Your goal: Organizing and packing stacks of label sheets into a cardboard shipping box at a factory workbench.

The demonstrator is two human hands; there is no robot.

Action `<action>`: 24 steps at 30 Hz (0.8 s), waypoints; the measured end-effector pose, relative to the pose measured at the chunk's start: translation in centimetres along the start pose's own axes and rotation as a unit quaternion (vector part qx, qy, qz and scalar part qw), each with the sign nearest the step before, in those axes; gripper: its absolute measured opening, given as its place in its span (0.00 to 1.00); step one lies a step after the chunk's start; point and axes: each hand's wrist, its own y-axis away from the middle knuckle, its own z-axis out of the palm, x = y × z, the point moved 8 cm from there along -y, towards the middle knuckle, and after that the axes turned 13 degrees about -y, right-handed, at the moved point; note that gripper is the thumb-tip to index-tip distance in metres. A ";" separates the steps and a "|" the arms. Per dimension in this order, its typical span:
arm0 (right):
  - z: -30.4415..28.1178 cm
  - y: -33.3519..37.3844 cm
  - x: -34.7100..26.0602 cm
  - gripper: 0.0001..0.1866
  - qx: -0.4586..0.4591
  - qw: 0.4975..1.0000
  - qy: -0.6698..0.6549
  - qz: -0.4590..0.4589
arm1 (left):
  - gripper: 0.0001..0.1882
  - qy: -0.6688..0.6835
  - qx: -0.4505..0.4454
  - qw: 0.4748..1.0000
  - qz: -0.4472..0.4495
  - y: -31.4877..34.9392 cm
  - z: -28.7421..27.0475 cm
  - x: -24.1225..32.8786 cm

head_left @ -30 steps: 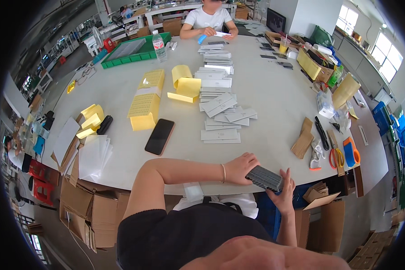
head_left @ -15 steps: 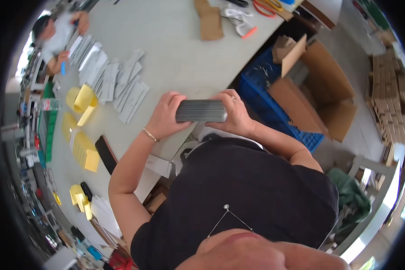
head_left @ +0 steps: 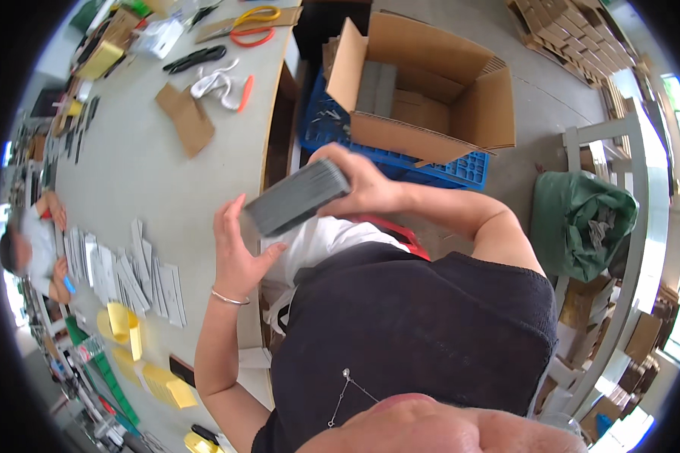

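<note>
A neat block of thin dark grey strips (head_left: 298, 198) is tilted over the table's edge, its right end raised. My right hand (head_left: 359, 181) is closed round that right end. At the lower left end, my left hand (head_left: 238, 253) has its fingers and thumb spread, close beside the block; whether a fingertip still touches it I cannot tell. Beyond my right hand stands an open cardboard box (head_left: 431, 137), with grey stacked pieces (head_left: 378, 88) inside along its left wall.
The box rests on a blue plastic pallet (head_left: 472, 167). On the table (head_left: 227, 166) lie loose grey strips (head_left: 121, 272), yellow holders (head_left: 121, 323), a cardboard piece (head_left: 187, 121), a white glove (head_left: 221, 87) and scissors (head_left: 253, 26). A green bag (head_left: 574, 219) is at right. Another person sits far left.
My body and view have turned right, toward the box. My left hand has loosened from the block and spread its fingers. The block has tilted in my right hand.
</note>
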 end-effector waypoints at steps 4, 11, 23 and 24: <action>-12.3 0.4 -4.0 0.36 0.147 0.978 0.150 0.003 | 0.42 -0.118 0.047 0.991 0.032 -1.3 0.5 -2.4; -30.3 0.1 4.8 0.29 0.188 0.825 0.512 0.145 | 0.35 -0.226 0.039 0.973 -0.012 -1.1 2.3 -4.0; -34.4 0.2 25.5 0.33 0.134 0.783 0.525 0.305 | 0.33 -0.239 0.012 0.970 -0.046 -1.3 2.4 -3.5; -34.5 -0.2 26.0 0.33 0.137 0.785 0.520 0.309 | 0.34 -0.241 0.009 0.969 -0.045 -1.3 2.5 -3.5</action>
